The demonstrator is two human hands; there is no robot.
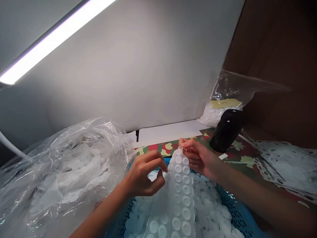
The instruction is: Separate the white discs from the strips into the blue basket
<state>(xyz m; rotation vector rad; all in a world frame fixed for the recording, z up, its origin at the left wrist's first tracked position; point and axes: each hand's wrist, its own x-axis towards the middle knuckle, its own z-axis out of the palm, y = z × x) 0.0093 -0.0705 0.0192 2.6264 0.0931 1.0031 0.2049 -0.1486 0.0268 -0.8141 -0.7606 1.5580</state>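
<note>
Blue basket (232,205) of white discs (208,205) up front — bumpy translucent sheet (178,188) over it, top pinched in the right hand (199,158). Left hand (146,172) is loosely curled alongside — can't tell if it's gripping.

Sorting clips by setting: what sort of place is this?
Probably a workshop bench for small plastic parts: a blue basket heaped with translucent round pieces, a translucent ring-patterned sheet in the right hand, and a large clear bag of whitish material.
</note>
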